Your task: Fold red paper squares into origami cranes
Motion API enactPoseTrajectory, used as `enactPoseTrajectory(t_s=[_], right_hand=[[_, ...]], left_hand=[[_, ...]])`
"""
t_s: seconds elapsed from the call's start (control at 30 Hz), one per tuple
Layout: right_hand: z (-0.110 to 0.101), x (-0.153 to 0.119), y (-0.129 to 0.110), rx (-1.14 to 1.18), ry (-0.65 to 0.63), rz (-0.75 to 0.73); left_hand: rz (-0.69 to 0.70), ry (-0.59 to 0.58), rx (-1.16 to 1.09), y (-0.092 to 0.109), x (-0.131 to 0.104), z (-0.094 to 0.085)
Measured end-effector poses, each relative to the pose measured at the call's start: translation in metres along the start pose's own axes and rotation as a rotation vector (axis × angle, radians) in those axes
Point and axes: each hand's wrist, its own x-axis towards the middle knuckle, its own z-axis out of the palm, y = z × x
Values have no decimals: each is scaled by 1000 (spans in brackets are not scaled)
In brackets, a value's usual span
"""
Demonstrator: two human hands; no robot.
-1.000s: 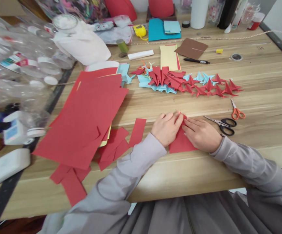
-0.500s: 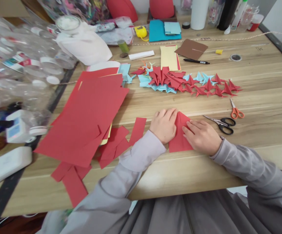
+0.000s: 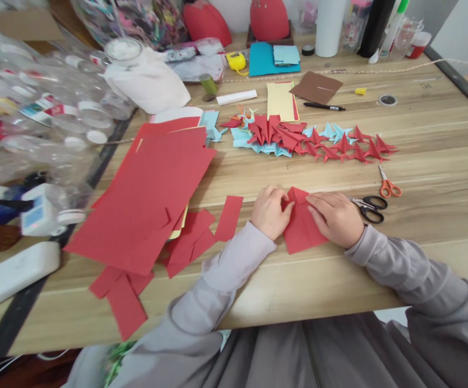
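A red sheet of paper (image 3: 301,229) lies on the wooden table in front of me, its top end folded to a blunt point. My left hand (image 3: 271,211) is at its upper left edge, thumb and fingers closed on the fold. My right hand (image 3: 336,216) lies over the right edge, its fingers pressed together on the paper near the top fold. Black-handled scissors (image 3: 373,207) rest just right of my right hand, their blades partly hidden by it. Orange-handled scissors (image 3: 389,187) lie a little beyond.
Folded red and blue paper pieces (image 3: 290,134) lie in a row behind my hands. Large red sheets (image 3: 153,194) and red offcuts (image 3: 126,307) spread to the left. Plastic bottles (image 3: 56,113) crowd the far left. A pen (image 3: 323,106) and yellow paper (image 3: 280,102) lie farther back.
My left fingers have curled in from lying flat and now pinch the upper left edge. The paper's top is folded differently and the sheet is turned slightly. My right hand has shifted a little.
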Motion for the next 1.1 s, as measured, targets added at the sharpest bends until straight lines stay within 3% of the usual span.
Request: enactPoseTrajectory(t_s=[0.2,0.4,0.67,0.77,0.9,1.1], right_hand=[[5,6,12,2,27,126],[8,12,8,-69,-88,188],[11,15,18,372,-45,350],[6,17,16,555,-20,428],[1,20,13,603,-42,349],[-5,20,10,657,-150,289]], left_hand=[[15,23,-2,3,2,3],[61,39,-77,-1,6,6],[119,-56,-217,-3,11,2],[120,-69,-398,-1,11,-1],[137,-51,-632,4,11,-5],[284,-122,-638,2,12,-12]])
